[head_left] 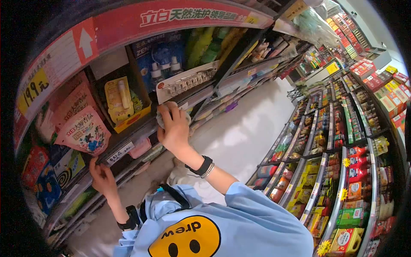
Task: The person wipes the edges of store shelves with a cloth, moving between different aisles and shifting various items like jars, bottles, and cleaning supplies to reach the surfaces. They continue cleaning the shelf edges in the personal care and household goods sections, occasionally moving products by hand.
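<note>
My right hand [173, 130] is closed around a crumpled grey cloth [185, 118], pressed against the shelf's front edge beside a row of clear hooks on a white card [187, 82]. Most of the cloth is hidden under the fingers. Lower on the left, my left hand [103, 179] has its fingertips at the bottom edge of a pink packet [84, 132], which tilts out over the shelf edge. The fingers look pinched there, though the grip is partly hidden. Between the hands sits a yellow blister pack [120, 100] in a yellow display box [132, 118].
Pump bottles [175, 66] stand deeper on the shelf, under a red header strip [171, 17]. A price tag [121, 153] sits on the shelf rail near my left hand. Across the white aisle floor [257, 111], racks of packaged goods [329, 171] line the right side.
</note>
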`<state>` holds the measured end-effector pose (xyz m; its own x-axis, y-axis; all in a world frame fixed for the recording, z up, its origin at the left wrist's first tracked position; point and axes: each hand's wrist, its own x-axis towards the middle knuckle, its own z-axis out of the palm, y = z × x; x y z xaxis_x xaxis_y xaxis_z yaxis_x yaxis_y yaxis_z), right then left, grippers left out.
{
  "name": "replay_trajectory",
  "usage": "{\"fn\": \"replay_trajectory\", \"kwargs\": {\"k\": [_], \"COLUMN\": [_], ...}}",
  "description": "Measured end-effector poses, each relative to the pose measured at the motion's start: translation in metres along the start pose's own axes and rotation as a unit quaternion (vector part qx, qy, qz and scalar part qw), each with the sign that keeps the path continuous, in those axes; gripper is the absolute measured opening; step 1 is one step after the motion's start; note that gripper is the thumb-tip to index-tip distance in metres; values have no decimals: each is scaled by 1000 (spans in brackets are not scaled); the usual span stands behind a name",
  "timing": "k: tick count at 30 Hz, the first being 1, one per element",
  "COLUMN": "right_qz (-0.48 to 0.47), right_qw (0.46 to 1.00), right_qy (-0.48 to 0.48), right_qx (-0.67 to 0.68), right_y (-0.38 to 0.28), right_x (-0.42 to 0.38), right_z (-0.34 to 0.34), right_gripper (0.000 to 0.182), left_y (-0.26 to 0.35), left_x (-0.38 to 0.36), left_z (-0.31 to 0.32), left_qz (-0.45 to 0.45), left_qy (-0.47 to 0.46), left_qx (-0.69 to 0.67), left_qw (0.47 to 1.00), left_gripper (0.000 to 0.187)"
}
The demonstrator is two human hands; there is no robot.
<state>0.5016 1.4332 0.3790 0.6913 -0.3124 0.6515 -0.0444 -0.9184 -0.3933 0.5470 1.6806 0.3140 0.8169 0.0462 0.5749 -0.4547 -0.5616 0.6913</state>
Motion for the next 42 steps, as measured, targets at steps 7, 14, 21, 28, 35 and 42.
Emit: {"fn": "replay_trajectory", "kwargs": {"k": [7, 14, 21, 28, 35, 42], "right_qz": [11, 13, 25, 21, 38, 97], "right_qw": [1000, 999, 1000, 998, 999, 981], "right_qy": [-18, 40, 13, 55, 28, 168], "right_qx": [7, 26, 10, 33, -4, 3], "right_y": [6, 4, 7, 4, 35, 55], "right_x": [-4, -2, -4, 0, -4, 3], "right_z": [6, 6, 10, 7, 1, 2], "right_gripper": [63, 54, 60, 49, 59, 64], "left_y": [10, 16, 13, 13, 12, 6], "left_x": [2, 5, 5, 3, 3, 2], "left_z": [0, 0, -7, -9, -13, -8], "left_qz": [24, 27, 2, -10, -12, 3], "left_qy": [20, 25, -30, -45, -71, -68], "left_qx": [38, 51, 11, 9, -16, 12], "left_qw": [999, 998, 999, 999, 997, 998], "left_gripper": [28, 28, 28, 31, 36, 37]}}
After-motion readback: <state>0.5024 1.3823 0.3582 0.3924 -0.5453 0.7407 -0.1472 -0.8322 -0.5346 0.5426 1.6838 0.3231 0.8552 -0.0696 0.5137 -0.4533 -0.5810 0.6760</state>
